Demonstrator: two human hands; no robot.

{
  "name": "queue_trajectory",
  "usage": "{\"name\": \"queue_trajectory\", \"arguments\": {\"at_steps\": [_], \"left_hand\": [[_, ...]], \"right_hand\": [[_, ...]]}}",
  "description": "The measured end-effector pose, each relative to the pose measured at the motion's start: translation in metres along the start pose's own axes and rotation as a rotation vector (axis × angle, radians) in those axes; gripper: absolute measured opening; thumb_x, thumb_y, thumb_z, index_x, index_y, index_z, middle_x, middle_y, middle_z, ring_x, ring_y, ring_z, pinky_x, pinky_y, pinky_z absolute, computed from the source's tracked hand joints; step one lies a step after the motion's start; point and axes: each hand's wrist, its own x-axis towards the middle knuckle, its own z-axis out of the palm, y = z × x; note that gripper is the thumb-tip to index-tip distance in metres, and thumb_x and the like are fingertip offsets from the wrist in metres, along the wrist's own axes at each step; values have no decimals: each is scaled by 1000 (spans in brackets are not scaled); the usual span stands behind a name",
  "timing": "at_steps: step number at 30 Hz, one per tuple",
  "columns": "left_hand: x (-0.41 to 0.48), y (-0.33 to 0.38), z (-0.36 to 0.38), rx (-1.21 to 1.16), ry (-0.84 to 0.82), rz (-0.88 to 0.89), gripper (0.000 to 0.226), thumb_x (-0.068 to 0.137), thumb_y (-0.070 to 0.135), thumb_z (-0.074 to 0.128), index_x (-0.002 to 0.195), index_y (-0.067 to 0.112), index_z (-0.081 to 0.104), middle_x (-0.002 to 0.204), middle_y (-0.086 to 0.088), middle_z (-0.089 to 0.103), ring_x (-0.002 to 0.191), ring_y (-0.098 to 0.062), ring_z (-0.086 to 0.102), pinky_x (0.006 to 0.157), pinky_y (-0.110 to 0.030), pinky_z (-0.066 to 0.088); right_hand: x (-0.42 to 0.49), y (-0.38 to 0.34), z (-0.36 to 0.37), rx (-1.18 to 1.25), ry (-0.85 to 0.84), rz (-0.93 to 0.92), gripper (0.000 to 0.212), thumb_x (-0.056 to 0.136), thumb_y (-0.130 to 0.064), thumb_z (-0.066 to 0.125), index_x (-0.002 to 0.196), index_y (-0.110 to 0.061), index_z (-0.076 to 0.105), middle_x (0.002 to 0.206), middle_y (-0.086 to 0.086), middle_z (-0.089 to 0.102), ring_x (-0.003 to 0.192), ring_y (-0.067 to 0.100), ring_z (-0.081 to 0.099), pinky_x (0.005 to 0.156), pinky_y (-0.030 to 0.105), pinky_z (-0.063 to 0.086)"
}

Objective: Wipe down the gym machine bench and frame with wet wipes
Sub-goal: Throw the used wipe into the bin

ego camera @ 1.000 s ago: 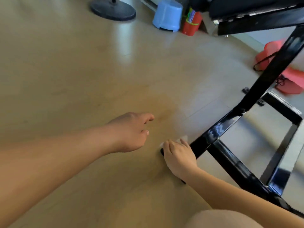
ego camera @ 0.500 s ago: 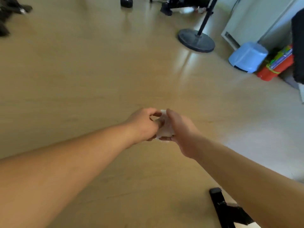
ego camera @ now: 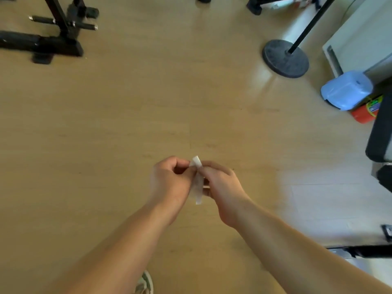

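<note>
Well left of the bench (ego camera: 381, 143), the left hand (ego camera: 169, 183) and right hand (ego camera: 222, 187) each pinch the folded wet wipe (ego camera: 197, 183) between them. Likely refolding; next, bring a clean face to the bench.

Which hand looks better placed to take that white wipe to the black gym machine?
Probably the right hand. Both it and the left hand pinch the folded white wet wipe, but the black metal frame bar and black padded bench lie on its side.

Curled fingers (ego camera: 212, 169) hide part of the folded wet wipe (ego camera: 198, 194).
</note>
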Motion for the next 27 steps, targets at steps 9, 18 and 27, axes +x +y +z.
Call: {"name": "queue_trajectory", "arguments": {"at_steps": [9, 18, 27], "left_hand": [[-97, 197, -30, 119, -353, 145, 25, 94, 9, 70, 112, 27, 75, 99, 11, 77, 87, 5, 72, 72, -7, 51], [-152, 345, 43, 557, -512, 733, 33, 91, 16, 75, 122, 25, 75, 116, 18, 66, 99, 0, 64, 85, -16, 51], [-154, 441, 210, 781, -796, 835, 28, 93, 17, 66, 113, 35, 75, 90, 13, 73, 79, -5, 61, 64, -13, 41]], "right_hand": [[-140, -157, -45, 40, 152, -6, 16, 96, -13, 65, 100, -19, 79, 91, 5, 80, 91, 26, 76, 90, 44, 61], [-238, -276, -174, 314, 244, -8, 36, 88, 5, 66, 118, -14, 60, 92, 13, 78, 81, 28, 77, 76, 38, 61], [-240, -342, -349, -63, 270, 28, 31, 86, -7, 59, 114, -19, 63, 93, 9, 75, 75, 21, 74, 79, 43, 65]]}}
